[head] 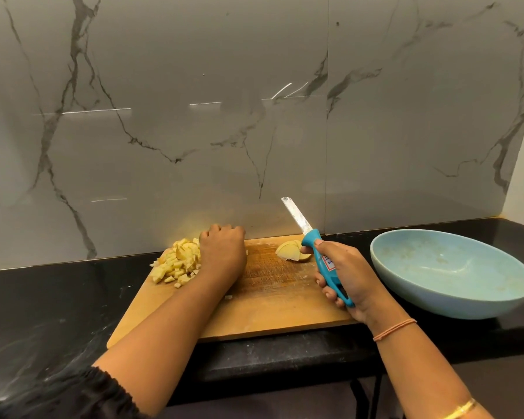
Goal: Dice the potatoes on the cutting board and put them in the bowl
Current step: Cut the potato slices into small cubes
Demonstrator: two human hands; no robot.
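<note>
- Potato dice: one pile at the far left of the single cutting board; one cluster of uncut slices far right.
- Left hand touches the pile, fingers bent down; grip unclear.
- Right hand grips one knife, blade up.
- One blue bowl beside the board.
</note>
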